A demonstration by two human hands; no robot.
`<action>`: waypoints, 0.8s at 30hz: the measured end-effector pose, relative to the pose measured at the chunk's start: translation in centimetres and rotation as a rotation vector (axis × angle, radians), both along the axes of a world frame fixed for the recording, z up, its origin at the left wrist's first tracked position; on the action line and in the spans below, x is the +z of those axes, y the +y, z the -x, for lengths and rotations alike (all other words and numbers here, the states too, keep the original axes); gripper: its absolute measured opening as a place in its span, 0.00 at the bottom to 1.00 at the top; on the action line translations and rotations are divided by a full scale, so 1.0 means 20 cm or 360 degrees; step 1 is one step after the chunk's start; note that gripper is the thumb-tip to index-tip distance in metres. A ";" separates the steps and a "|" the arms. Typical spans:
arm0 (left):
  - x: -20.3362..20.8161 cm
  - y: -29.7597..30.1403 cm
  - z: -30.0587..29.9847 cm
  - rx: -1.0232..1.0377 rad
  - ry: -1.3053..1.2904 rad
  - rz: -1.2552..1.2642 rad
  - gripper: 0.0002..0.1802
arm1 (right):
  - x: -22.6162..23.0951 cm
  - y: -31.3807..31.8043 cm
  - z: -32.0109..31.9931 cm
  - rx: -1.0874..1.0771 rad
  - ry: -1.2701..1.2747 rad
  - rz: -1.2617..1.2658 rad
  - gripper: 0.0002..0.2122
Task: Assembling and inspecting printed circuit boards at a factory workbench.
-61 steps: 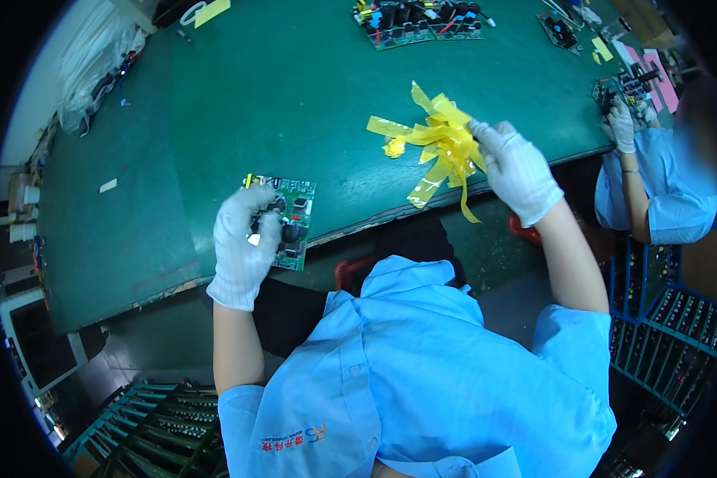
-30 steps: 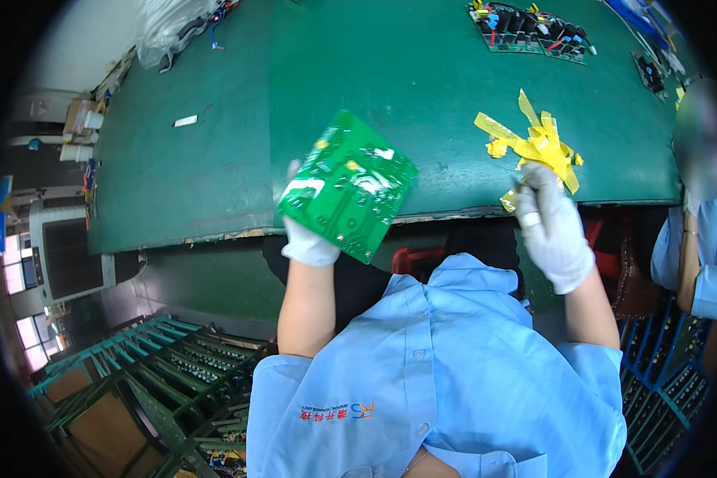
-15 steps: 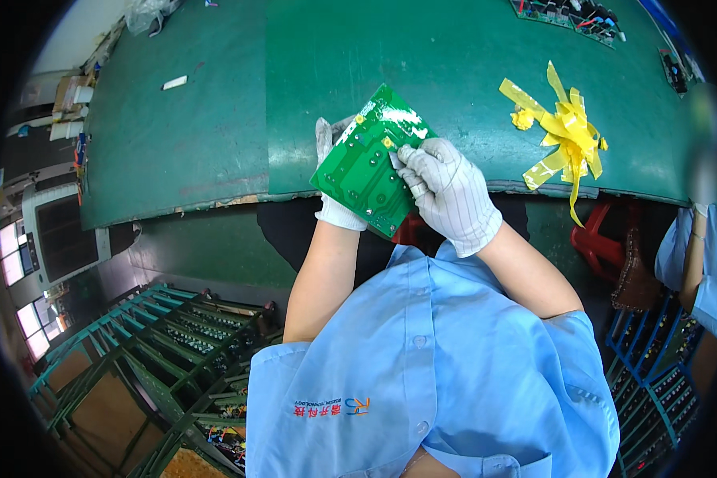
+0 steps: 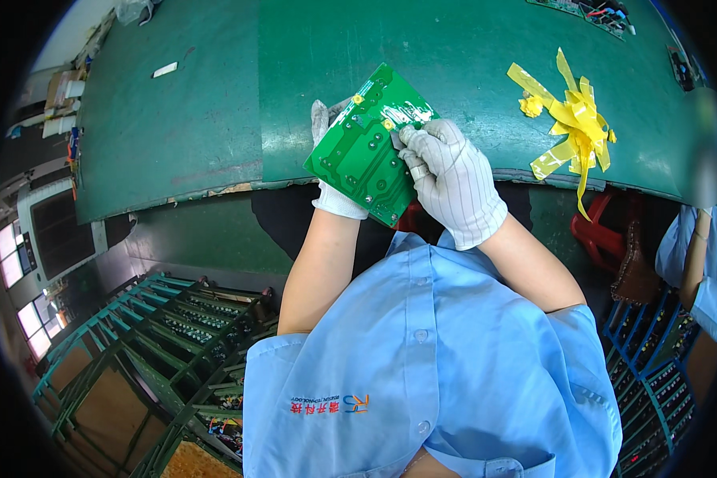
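A green circuit board (image 4: 358, 159) is held tilted above the near edge of the table, its solder side toward me. Two small yellow tape pieces stick to it, and white glare lies on its far right part. My left hand (image 4: 336, 199), in a white glove, grips the board from behind along its left side; most of its fingers are hidden underneath. My right hand (image 4: 454, 179), in a striped white glove, is closed with thumb and fingertips pinching a small flat grey blade-like piece (image 4: 397, 141) against the board's right part.
A green-topped table (image 4: 199, 127) spreads ahead. On it lie a tangle of yellow tape (image 4: 579, 131), a small white piece (image 4: 165, 70) and populated circuit boards (image 4: 593, 14) at the far right. Green racks (image 4: 159, 334) stand at lower left, a red stool (image 4: 597, 231) and another person's arm (image 4: 697, 247) at right.
The whole view has shifted slightly, with table items a little higher in the picture. Both hands keep hold, and the grey piece stays at nearly the same spot on the board.
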State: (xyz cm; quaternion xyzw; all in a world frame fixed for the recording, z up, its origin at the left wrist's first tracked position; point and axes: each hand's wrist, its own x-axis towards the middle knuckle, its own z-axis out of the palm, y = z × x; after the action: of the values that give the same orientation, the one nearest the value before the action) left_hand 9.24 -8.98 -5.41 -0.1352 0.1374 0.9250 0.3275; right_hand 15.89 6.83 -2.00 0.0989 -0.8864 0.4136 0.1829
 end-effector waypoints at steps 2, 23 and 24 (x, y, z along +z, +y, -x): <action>-0.03 -0.02 0.00 -0.0066 0.0119 -0.0146 0.40 | -0.01 -0.02 0.00 -0.0064 -0.0066 -0.0031 0.10; -0.07 -0.02 -0.01 -0.0013 0.0119 -0.0192 0.44 | 0.02 -0.01 0.02 -0.0001 -0.0203 -0.0155 0.20; -0.04 -0.01 0.00 -0.0015 0.0124 -0.0195 0.44 | 0.02 0.00 0.02 -0.0003 -0.0198 -0.0158 0.20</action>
State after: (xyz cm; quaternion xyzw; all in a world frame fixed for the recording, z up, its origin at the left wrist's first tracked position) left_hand 9.34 -9.18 -6.31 -0.0783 0.0938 0.9347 0.3338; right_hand 15.39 6.78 -1.68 0.0812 -0.9155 0.3744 0.1228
